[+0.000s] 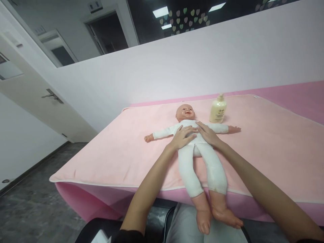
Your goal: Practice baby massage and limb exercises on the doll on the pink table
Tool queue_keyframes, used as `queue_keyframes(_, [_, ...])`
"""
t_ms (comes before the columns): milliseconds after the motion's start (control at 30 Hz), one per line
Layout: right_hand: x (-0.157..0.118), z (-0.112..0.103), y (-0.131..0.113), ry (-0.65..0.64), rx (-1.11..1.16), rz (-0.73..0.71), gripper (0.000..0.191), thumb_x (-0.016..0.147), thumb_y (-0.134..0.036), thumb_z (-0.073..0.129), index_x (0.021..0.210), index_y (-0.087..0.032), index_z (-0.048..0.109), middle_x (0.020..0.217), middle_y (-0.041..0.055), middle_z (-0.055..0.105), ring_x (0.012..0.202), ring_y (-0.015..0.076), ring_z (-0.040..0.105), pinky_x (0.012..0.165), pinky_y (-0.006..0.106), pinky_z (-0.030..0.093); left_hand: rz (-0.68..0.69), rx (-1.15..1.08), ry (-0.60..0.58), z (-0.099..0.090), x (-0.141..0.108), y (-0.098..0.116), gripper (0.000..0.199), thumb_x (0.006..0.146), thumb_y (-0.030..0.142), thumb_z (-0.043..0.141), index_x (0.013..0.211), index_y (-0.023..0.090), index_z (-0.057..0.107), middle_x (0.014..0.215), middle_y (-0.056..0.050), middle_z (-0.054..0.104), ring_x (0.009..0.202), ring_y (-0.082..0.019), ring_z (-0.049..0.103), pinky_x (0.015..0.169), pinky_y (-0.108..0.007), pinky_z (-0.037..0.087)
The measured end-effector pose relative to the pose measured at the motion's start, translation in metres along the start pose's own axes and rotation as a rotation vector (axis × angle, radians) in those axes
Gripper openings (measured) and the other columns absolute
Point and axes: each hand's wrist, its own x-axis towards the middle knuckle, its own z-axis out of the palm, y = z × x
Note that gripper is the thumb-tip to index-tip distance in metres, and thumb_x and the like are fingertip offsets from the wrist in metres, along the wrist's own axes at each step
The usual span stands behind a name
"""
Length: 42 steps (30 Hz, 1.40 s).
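Observation:
A baby doll [194, 152] with a white cloth body lies on its back, its head toward the wall and its arms stretched out sideways. Its lower legs and feet hang past the table's front edge. My left hand [184, 136] rests flat on the left side of the doll's torso, fingers extended. On the torso's right side lies my right hand [208, 134], also flat with fingers stretched out. Neither hand grips anything. Just beyond the doll's right-hand arm stands a pale yellow pump bottle [218, 109], upright.
A light pink blanket [113, 148] covers the table over a darker pink cloth [86, 199]. Behind is a white wall [162, 74] with a window or mirror strip above. A door [37, 77] stands at the left. My lap [182, 222] is under the doll's feet.

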Motion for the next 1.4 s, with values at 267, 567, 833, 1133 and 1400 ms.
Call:
queue_keyframes(267, [-0.009,-0.006,-0.021,0.208,0.048,-0.228,0.030,0.081,-0.043,0.050,0.084,-0.022,0.071,0.116,0.0092,0.066,0.117,0.0261,0.057,0.115,0.049,0.027,-0.184,0.144,0.119,0.002,0.000,-0.018,0.054,0.094,0.050,0.035,0.143,0.027,0.039,0.156,-0.004,0.030,0.145,-0.019,0.023,0.119,-0.048,0.014])
queue_keyframes(567, [-0.018,-0.005,-0.040,-0.209,0.106,-0.281,0.032,0.086,-0.040,0.047,0.103,-0.025,0.070,0.119,0.0031,0.067,0.128,0.0248,0.050,0.118,0.055,0.006,-0.315,0.164,0.191,0.003,-0.001,-0.023,0.053,0.095,0.043,0.030,0.145,0.023,0.036,0.153,-0.008,0.035,0.143,-0.020,0.029,0.118,-0.051,0.016])
queue_keyframes(833, [-0.009,-0.006,-0.024,-0.091,-0.272,-0.080,0.053,0.094,-0.051,0.033,0.140,-0.027,0.043,0.153,0.0059,0.032,0.143,0.0253,0.025,0.114,0.062,-0.003,-0.378,0.268,0.185,-0.003,-0.001,-0.037,0.062,0.093,0.054,0.031,0.144,0.020,0.038,0.145,-0.013,0.046,0.138,-0.024,0.037,0.118,-0.050,0.014])
queue_keyframes(1133, [-0.007,-0.034,0.012,0.078,-0.618,0.086,0.049,0.095,-0.046,0.025,0.119,-0.018,0.058,0.129,0.0139,0.059,0.123,0.0312,0.049,0.108,0.069,0.001,-0.501,0.499,0.242,-0.025,-0.016,-0.058,0.044,0.095,0.043,0.030,0.110,0.024,0.066,0.119,-0.010,0.067,0.123,-0.026,0.051,0.116,-0.053,0.012])
queue_keyframes(1400, [-0.005,-0.053,0.031,0.153,-0.739,0.397,0.062,0.092,-0.053,0.023,0.108,-0.009,0.065,0.104,0.0213,0.066,0.104,0.0364,0.057,0.101,0.064,0.024,-0.742,0.507,0.272,-0.048,-0.028,-0.080,0.037,0.092,0.045,0.037,0.098,0.027,0.068,0.102,-0.010,0.071,0.113,-0.028,0.058,0.113,-0.058,0.010])
